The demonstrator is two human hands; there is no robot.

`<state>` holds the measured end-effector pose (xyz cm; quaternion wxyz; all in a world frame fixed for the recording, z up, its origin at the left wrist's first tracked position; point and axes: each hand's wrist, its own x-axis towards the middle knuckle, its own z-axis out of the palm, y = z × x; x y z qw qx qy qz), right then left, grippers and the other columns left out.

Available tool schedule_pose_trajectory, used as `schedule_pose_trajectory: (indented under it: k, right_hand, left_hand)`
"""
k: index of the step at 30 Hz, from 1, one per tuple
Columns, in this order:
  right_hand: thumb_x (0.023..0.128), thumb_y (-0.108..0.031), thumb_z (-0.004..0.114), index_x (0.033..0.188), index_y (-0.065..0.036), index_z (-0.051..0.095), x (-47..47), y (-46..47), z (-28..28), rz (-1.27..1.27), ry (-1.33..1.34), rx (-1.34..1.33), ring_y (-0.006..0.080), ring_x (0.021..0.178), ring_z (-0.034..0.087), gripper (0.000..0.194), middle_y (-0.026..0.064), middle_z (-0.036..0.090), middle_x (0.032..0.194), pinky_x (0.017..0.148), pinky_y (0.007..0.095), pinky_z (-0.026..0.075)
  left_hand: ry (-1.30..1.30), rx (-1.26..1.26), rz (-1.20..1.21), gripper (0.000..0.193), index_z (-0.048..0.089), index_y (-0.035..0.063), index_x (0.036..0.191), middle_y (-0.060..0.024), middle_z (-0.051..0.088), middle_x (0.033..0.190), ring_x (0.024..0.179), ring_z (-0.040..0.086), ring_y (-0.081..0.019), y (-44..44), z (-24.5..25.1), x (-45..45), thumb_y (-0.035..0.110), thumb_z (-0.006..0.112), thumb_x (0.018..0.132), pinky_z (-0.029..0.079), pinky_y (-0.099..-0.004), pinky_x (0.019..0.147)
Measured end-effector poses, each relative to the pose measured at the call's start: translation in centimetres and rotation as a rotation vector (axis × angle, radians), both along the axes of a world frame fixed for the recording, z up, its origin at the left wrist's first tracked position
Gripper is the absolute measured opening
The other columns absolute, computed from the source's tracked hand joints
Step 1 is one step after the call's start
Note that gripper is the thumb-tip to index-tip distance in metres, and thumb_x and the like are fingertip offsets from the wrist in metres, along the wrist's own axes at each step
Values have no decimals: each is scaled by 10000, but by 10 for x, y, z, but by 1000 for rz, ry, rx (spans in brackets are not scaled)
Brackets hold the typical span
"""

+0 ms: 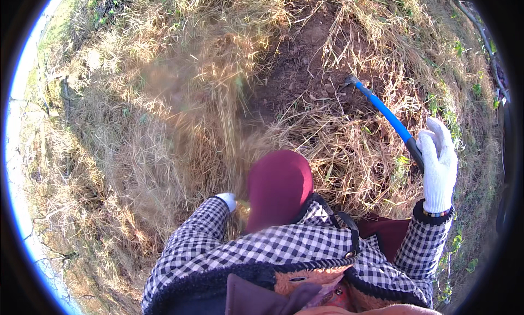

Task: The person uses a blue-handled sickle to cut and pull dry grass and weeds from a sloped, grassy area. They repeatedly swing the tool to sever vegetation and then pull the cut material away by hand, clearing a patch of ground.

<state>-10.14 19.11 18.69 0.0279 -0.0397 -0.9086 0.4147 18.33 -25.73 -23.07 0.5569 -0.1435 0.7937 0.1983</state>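
My right hand (440,163), in a white knit glove, is at the right beside the black grip of a tool with a blue shaft (389,114). The thumb side meets the grip, while the visible fingers look loosely bent; how firmly they hold it cannot be told. The tool's small metal head (349,81) rests at the bare brown soil (286,77). Of my left hand (228,200), only a bit of white glove shows past the checked cuff, left of my raised knee (280,184) in maroon cloth. Its fingers are hidden.
Dry cut-looking grass (348,151) lies in a heap in front of me, with more dry grass (123,143) on the left. Green leafy stems (450,270) grow at the lower right. A thin branch (485,37) curves along the upper right edge.
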Motion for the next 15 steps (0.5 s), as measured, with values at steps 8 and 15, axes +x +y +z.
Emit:
schedule_pose_trajectory:
  k: [8, 15]
  right_hand:
    - [1059, -245, 727, 1486, -20, 633, -6, 24, -11, 55, 1, 60, 241, 1212, 723, 491, 171, 743, 1343, 1078, 388, 551]
    - [1066, -251, 675, 1539, -32, 509, 34, 83, -47, 78, -587, -128, 112, 661, 645, 548, 76, 697, 1031, 546, 276, 550]
  left_hand:
    - [-356, 129, -223, 546, 727, 134, 1457, -188, 704, 1478, 1394, 654, -340, -1, -33, 189, 388, 690, 975, 511, -437, 1176]
    - [-313, 116, -105, 609, 723, 134, 1453, -173, 725, 1451, 1360, 673, -326, 17, 6, 171, 472, 754, 948, 523, -434, 1158]
